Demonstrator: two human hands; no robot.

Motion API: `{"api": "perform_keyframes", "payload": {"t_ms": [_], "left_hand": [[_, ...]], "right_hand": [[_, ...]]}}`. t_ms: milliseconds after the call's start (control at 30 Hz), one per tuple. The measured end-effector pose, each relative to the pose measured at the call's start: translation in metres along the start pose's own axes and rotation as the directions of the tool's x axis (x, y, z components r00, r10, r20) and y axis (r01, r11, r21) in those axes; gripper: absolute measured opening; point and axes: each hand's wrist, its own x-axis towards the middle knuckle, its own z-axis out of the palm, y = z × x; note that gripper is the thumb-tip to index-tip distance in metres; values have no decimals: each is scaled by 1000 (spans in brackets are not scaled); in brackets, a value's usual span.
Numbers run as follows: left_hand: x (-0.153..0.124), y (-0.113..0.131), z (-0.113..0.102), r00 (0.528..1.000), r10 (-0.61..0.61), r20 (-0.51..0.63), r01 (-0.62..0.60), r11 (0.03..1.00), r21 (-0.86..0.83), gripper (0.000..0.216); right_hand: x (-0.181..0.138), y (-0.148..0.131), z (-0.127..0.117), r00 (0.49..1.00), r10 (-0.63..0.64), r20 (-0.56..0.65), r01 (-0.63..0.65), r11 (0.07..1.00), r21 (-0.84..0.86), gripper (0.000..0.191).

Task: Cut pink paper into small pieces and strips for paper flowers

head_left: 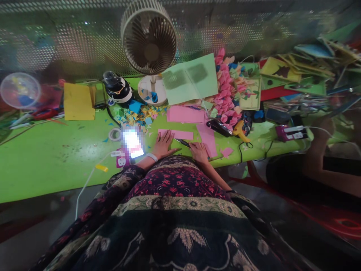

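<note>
My left hand [163, 145] lies flat with its fingers spread, pressing on the left part of a narrow pink paper strip [183, 135] on the green table. Just below the strip's edge, my right hand [199, 152] is closed around a slim black tool [184, 142] with a pale pointed tip; its exact kind is too small to tell. That tip points left, toward my left hand. Beside my right hand lies a longer pink paper piece [208, 140], and above the strip is a stack of pink paper [185, 114].
A lit phone [134, 143] and a tape roll [114, 134] lie left of my hands. Behind stand a fan [149, 39] and a black bottle [117, 88]. A hot glue gun [225, 128], pink paper petals [224, 94] and cords lie right. Another person's arm [317, 139] is far right.
</note>
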Motion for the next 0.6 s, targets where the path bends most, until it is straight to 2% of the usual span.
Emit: {"api": "perform_keyframes", "payload": {"t_ms": [133, 333, 600], "left_hand": [[0, 1, -1, 1000, -3, 0, 3, 1000, 6, 94], [0, 2, -1, 1000, -8, 3, 8, 1000, 13, 93], [-2, -8, 0, 999, 10, -31, -11, 999, -31, 91]], "right_hand": [[8, -7, -1, 1000, 5, -14, -5, 1000, 7, 45], [14, -22, -1, 999, 1, 48, 0, 1000, -16, 45], [11, -19, -6, 999, -15, 47, 15, 1000, -19, 44]]}}
